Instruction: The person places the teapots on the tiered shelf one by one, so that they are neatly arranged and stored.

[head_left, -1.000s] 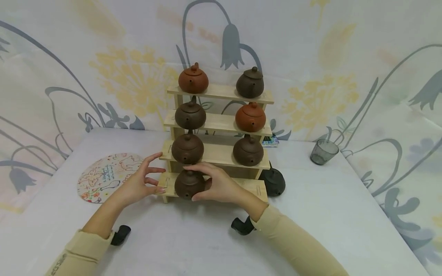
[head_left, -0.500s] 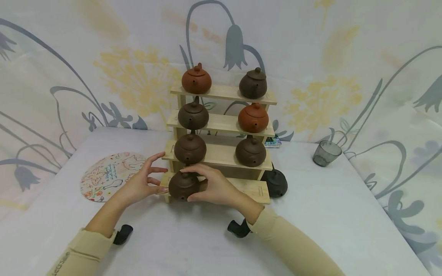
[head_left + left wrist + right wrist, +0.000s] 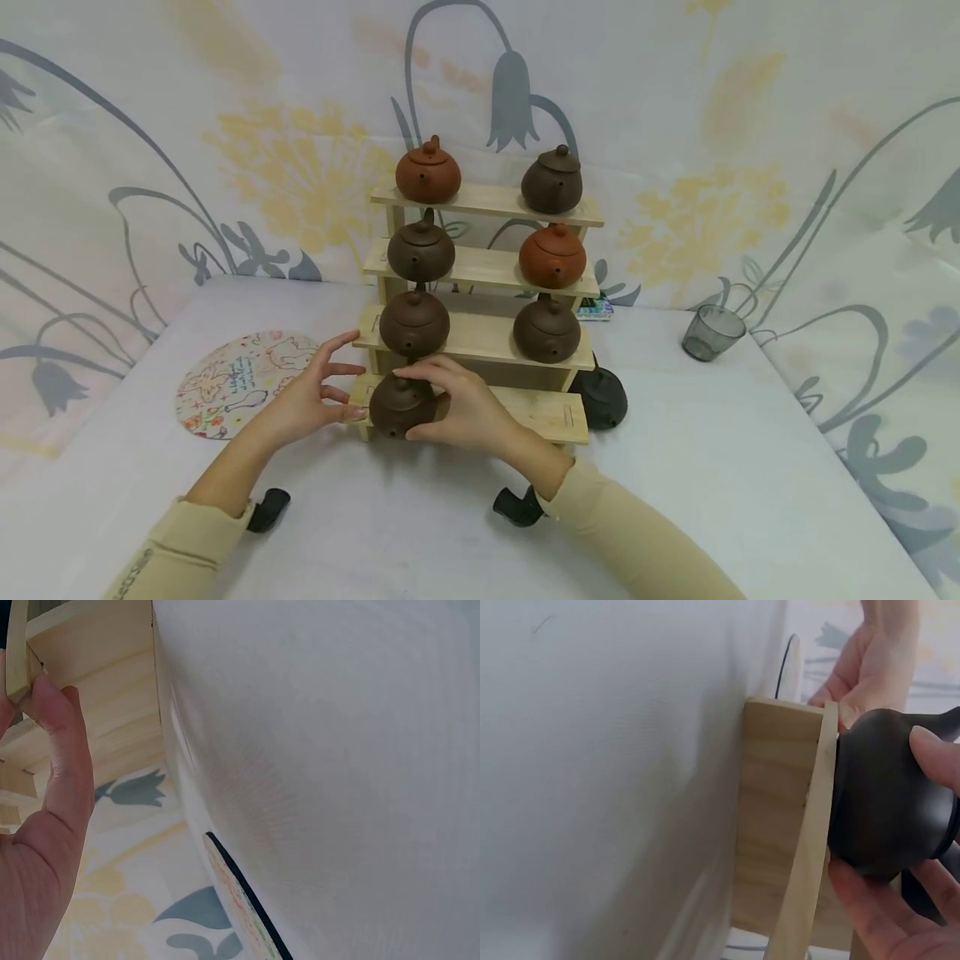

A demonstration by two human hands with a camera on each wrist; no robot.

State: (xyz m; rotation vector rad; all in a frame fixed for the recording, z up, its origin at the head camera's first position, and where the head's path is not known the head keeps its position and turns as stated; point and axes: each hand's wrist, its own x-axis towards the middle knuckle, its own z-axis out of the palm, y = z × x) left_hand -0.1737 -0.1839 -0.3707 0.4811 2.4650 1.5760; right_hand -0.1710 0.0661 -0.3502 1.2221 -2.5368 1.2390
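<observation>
A brown clay teapot [image 3: 401, 410] rests at the left end of the lowest tier of a stepped wooden stand [image 3: 536, 410]. My right hand [image 3: 472, 412] grips it from the right, with fingers at the lid and the thumb low at the front. In the right wrist view, the teapot's dark round body [image 3: 885, 795] sits against the board between thumb and fingers. My left hand [image 3: 311, 398] holds the stand's left end, its fingers spread beside the lower tiers. The left wrist view shows the thumb [image 3: 56, 705] bent against a board's corner.
Pairs of reddish [image 3: 427, 175] and dark teapots stand on the upper tiers. A black teapot [image 3: 602, 398] sits right of the stand, with a grey glass [image 3: 712, 332] farther right. A round patterned board [image 3: 243, 385] lies left. Black camera mounts [image 3: 517, 507] hang at the wrists.
The right hand has shifted the brown teapot left along the lowest tier, to near its left end; it barely moves in the last half second. The left hand keeps its place on the stand.
</observation>
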